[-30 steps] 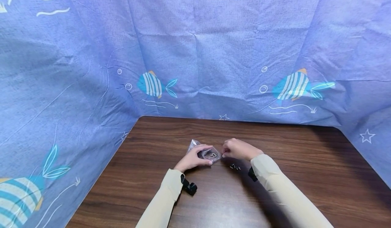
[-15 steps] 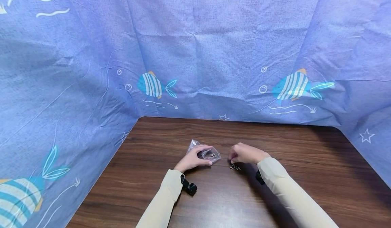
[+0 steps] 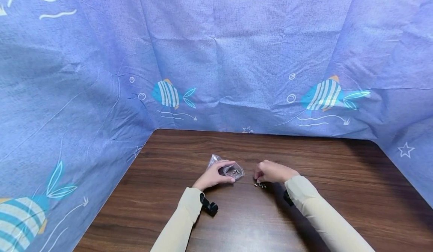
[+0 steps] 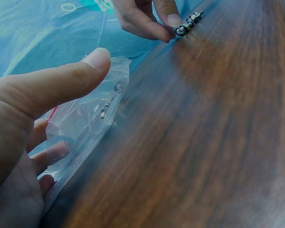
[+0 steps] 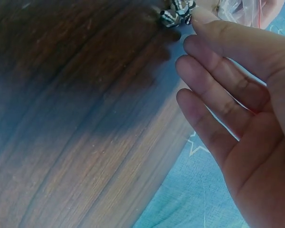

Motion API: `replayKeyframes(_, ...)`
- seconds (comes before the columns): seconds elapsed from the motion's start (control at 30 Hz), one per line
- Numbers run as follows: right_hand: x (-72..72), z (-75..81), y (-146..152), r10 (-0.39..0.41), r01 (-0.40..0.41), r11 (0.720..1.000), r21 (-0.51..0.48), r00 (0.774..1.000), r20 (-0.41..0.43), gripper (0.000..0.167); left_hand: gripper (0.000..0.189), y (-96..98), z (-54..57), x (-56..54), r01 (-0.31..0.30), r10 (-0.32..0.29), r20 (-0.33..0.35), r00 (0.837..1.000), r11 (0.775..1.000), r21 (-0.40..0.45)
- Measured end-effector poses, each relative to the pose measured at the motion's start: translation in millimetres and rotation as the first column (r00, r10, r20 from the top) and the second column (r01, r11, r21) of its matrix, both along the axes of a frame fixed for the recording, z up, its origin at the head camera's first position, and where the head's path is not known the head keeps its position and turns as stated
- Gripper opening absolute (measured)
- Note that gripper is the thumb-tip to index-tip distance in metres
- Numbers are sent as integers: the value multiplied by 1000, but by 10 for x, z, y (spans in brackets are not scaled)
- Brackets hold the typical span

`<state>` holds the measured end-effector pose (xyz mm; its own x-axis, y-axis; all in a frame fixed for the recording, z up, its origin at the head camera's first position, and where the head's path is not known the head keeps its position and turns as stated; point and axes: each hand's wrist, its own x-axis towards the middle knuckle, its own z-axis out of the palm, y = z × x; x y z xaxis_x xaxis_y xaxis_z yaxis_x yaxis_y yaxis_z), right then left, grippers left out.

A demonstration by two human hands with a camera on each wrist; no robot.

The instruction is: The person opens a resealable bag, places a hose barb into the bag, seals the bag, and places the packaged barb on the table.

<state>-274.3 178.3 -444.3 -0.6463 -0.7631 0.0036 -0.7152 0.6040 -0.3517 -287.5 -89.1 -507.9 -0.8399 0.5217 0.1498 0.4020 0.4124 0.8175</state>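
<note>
A clear zip plastic bag [image 3: 239,167] lies by my left hand [image 3: 213,176], which holds its mouth apart between thumb and fingers. Several small shiny metal pieces [image 4: 104,110] are inside; the left wrist view also shows a red line on the bag [image 4: 80,116]. To the right, a small pile of similar metal pieces [image 3: 262,186] lies on the table. My right hand [image 3: 273,171] is over this pile, thumb and index fingertips pinching at a piece on its edge. In the right wrist view the thumb tip meets the pieces [image 5: 178,13], and the other fingers are loosely bent.
Both hands work above a dark brown wooden table [image 3: 223,225]. A blue cloth [image 3: 250,68] printed with fish hangs behind and at the sides. Each wrist carries a black strap-on camera, such as the left camera [image 3: 211,208].
My right hand has moved right from beside the bag's mouth to the pile, then dipped slightly onto it. My left hand and the bag have stayed in place.
</note>
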Motion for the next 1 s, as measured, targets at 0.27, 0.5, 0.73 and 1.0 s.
replayKeyframes(0.27, 16, -8, -37, -17, 17, 1000, 11, 999, 33, 5, 62, 0, -17, -3, 1, -1, -8, 1000, 1000, 3)
replayKeyframes(0.5, 0, -61, -51, -8, 8, 1000, 5, 1000, 13, 8, 62, -1, -22, 4, -1, 1, -9, 1000, 1000, -3)
replayKeyframes(0.73, -19, -94, -41, -3, 3, 1000, 7, 1000, -13, 10, 63, 9, -13, 3, -1, 1, -14, 1000, 1000, -15)
replayKeyframes(1.0, -34, -106, -45, -1, 2, 1000, 20, 999, -42, 13, 64, 3, 6, 12, -5, 5, 2, 1000, 1000, -19)
